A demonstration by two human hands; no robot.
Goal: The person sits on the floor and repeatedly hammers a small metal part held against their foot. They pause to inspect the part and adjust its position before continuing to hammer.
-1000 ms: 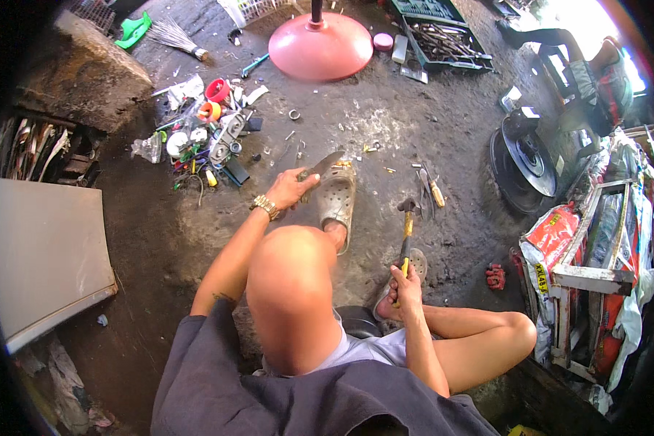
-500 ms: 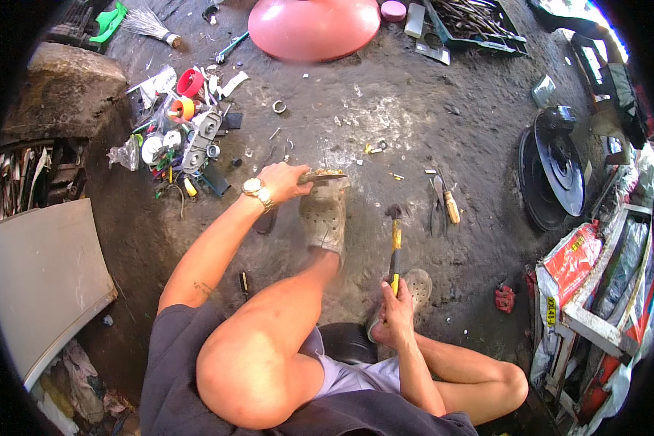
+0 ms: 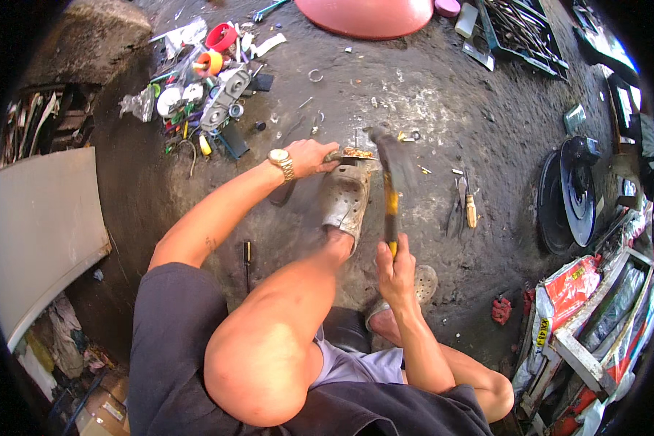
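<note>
My left hand (image 3: 312, 158), with a gold watch (image 3: 280, 164) at the wrist, is closed round the end of a flat metal blade (image 3: 363, 158). The blade lies level just past the toe of my grey clog (image 3: 349, 196), against a small coppery piece (image 3: 357, 152). Whether the clog presses on that piece I cannot tell. My right hand (image 3: 396, 270) grips the lower handle of a hammer (image 3: 392, 203) with a yellow and black handle. Its head, smeared by motion, is up to the right of the blade, apart from it.
Pliers (image 3: 458, 203) and a wooden-handled screwdriver (image 3: 471, 211) lie to the right. A heap of plastic and metal parts (image 3: 211, 94) sits at far left. A pink basin (image 3: 370, 16) and a tray of metal pieces (image 3: 525, 36) stand behind; black discs (image 3: 565, 192) lie at right.
My right hand has brought the hammer up and forward, so its head is now close to the blade. My left hand keeps its hold on the blade. The whole view has shifted somewhat.
</note>
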